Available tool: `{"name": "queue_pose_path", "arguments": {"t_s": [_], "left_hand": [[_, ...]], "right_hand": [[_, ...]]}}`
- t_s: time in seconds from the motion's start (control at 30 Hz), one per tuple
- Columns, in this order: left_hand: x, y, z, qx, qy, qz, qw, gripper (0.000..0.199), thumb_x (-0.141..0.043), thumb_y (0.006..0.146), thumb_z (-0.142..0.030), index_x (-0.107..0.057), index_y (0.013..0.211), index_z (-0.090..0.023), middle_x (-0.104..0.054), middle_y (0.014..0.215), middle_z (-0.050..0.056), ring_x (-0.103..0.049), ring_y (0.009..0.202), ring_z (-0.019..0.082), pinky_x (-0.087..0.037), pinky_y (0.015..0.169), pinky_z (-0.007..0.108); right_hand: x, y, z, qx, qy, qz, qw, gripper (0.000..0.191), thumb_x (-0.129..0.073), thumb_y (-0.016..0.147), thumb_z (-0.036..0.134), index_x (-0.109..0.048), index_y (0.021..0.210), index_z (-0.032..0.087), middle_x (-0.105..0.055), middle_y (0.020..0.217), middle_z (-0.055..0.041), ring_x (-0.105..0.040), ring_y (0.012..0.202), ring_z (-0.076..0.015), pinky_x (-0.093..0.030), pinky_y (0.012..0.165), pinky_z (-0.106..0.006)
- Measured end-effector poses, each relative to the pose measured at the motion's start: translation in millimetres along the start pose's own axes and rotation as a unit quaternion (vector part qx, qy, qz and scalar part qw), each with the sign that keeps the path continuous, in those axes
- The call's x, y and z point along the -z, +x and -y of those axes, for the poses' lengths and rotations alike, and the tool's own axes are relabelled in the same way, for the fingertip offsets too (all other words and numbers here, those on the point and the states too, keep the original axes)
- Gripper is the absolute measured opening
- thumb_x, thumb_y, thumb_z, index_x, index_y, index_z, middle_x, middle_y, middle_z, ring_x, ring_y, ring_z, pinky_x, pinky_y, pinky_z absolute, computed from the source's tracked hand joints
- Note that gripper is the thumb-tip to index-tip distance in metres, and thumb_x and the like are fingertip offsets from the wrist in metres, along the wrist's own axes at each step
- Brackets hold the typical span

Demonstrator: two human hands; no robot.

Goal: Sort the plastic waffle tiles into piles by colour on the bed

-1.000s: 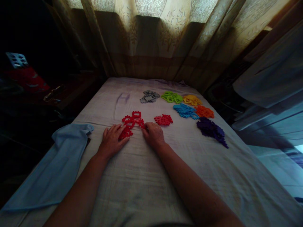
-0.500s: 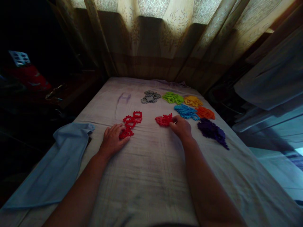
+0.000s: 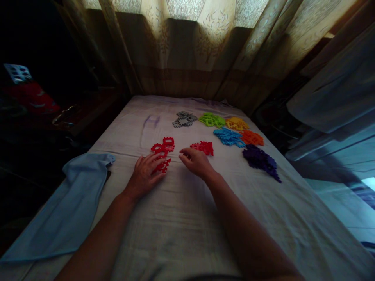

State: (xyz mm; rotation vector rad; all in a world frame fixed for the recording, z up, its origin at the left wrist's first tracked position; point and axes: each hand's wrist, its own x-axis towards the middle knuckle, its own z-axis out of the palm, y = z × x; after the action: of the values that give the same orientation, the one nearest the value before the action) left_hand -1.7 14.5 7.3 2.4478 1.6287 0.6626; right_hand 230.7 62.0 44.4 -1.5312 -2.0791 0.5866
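Writing first: the sheet carries a purple mark at far left, shaped rather like an H. At the far left edge, the red packet has pale marks too blurred to read.

The red pieces lie flat near the middle of the sheet. Their group runs from near to far, its far end leaning slightly right; a toothed, frame-like piece with a rectangular opening sits at that end. The left hand rests palm down over the near-left part, fingers apart and partly covering it.

The right hand is between these and the red pile, nearer the pile, its thumb and fingers pointing left. They curl towards one another, but I cannot tell whether the tips meet or hold anything. The red pile's long axis runs left to right.

Farther off, from left to right, lie the grey pile, green pile and yellow pile. The blue pile and orange pile sit just nearer. The purple pile tapers towards near right. A blue cloth stretches along the near left.
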Motion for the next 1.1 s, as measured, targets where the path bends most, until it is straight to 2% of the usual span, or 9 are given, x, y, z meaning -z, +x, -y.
{"name": "queue_pose_path", "arguments": {"t_s": [0.1, 0.27, 0.4, 0.57, 0.67, 0.8, 0.93, 1.0, 1.1], "left_hand": [[-2.4, 0, -5, -0.025, -0.002, 0.011, 1.000, 0.046, -0.056, 0.090, -0.045, -0.056, 0.133, -0.029, -0.051, 0.148, 0.008, -0.041, 0.140, 0.027, -0.024, 0.116, 0.056], [-3.1, -1, -6, -0.038, -0.006, 0.003, 0.999, 0.048, -0.055, 0.090, -0.044, -0.054, 0.135, -0.027, -0.052, 0.147, 0.009, -0.042, 0.139, 0.027, -0.025, 0.116, 0.054], [1.9, -2, 4, 0.004, 0.003, -0.034, 0.999, 0.056, -0.057, 0.088, -0.047, -0.050, 0.138, -0.024, -0.054, 0.144, 0.011, -0.044, 0.138, 0.028, -0.025, 0.117, 0.054], [12.3, -3, 28, 0.071, 0.041, -0.043, 0.996, 0.044, -0.057, 0.085, -0.049, -0.063, 0.120, -0.024, -0.057, 0.141, 0.011, -0.047, 0.135, 0.030, -0.029, 0.114, 0.054], [16.2, -4, 37, 0.107, 0.057, -0.045, 0.992, 0.039, -0.053, 0.086, -0.049, -0.067, 0.114, -0.024, -0.060, 0.138, 0.010, -0.048, 0.134, 0.031, -0.031, 0.113, 0.053], [15.7, -5, 43, 0.137, 0.067, -0.040, 0.987, 0.042, -0.048, 0.087, -0.046, -0.067, 0.116, -0.022, -0.061, 0.136, 0.010, -0.049, 0.133, 0.031, -0.031, 0.113, 0.053], [13.9, -6, 47, 0.146, 0.066, -0.022, 0.987, 0.044, -0.046, 0.087, -0.046, -0.066, 0.119, -0.022, -0.060, 0.138, 0.009, -0.049, 0.133, 0.030, -0.031, 0.113, 0.052], [13.5, -7, 49, 0.155, 0.068, -0.015, 0.985, 0.045, -0.046, 0.087, -0.047, -0.066, 0.120, -0.024, -0.059, 0.138, 0.009, -0.048, 0.134, 0.030, -0.031, 0.113, 0.052], [14.0, -7, 51, 0.173, 0.072, -0.003, 0.982, 0.049, -0.048, 0.084, -0.050, -0.065, 0.122, -0.023, -0.059, 0.139, 0.010, -0.047, 0.134, 0.031, -0.030, 0.113, 0.052]], "right_hand": [[-17, -4, 10, 0.018, 0.055, 0.061, 0.996, 0.027, -0.059, 0.088, 0.033, -0.072, 0.108, 0.021, -0.074, 0.088, -0.0030, -0.063, 0.073, -0.0139, -0.045, 0.068, -0.025], [-23, -3, 7, 0.026, 0.099, 0.097, 0.990, 0.016, -0.061, 0.084, 0.027, -0.075, 0.086, 0.020, -0.071, 0.075, -0.0001, -0.060, 0.068, -0.0120, -0.042, 0.065, -0.023], [1, 5, -14, -0.002, 0.131, 0.052, 0.990, 0.018, -0.061, 0.082, 0.030, -0.073, 0.081, 0.017, -0.071, 0.077, -0.0026, -0.060, 0.067, -0.0122, -0.043, 0.064, -0.023], [50, 6, -56, -0.090, 0.143, -0.045, 0.985, 0.022, -0.060, 0.079, 0.035, -0.072, 0.080, 0.017, -0.071, 0.074, -0.0031, -0.060, 0.065, -0.0135, -0.044, 0.063, -0.025], [68, 1, -79, -0.152, 0.136, -0.084, 0.975, 0.021, -0.060, 0.077, 0.033, -0.072, 0.079, 0.016, -0.071, 0.073, -0.0041, -0.060, 0.063, -0.0137, -0.045, 0.062, -0.025], [73, -1, -93, -0.222, 0.158, -0.085, 0.958, 0.023, -0.057, 0.080, 0.029, -0.072, 0.089, 0.014, -0.074, 0.083, -0.0080, -0.062, 0.061, -0.0124, -0.048, 0.061, -0.025], [72, 0, -96, -0.269, 0.086, -0.084, 0.956, 0.036, -0.055, 0.084, 0.025, -0.070, 0.113, 0.010, -0.076, 0.087, -0.0111, -0.065, 0.063, -0.0141, -0.050, 0.066, -0.027], [73, 1, -97, -0.272, 0.037, -0.086, 0.958, 0.039, -0.055, 0.085, 0.026, -0.069, 0.118, 0.011, -0.076, 0.087, -0.0114, -0.067, 0.067, -0.0155, -0.051, 0.071, -0.028], [71, 2, -97, -0.248, -0.008, -0.081, 0.965, 0.036, -0.055, 0.086, 0.029, -0.072, 0.114, 0.015, -0.076, 0.089, -0.0099, -0.069, 0.074, -0.0168, -0.050, 0.075, -0.028]]}}
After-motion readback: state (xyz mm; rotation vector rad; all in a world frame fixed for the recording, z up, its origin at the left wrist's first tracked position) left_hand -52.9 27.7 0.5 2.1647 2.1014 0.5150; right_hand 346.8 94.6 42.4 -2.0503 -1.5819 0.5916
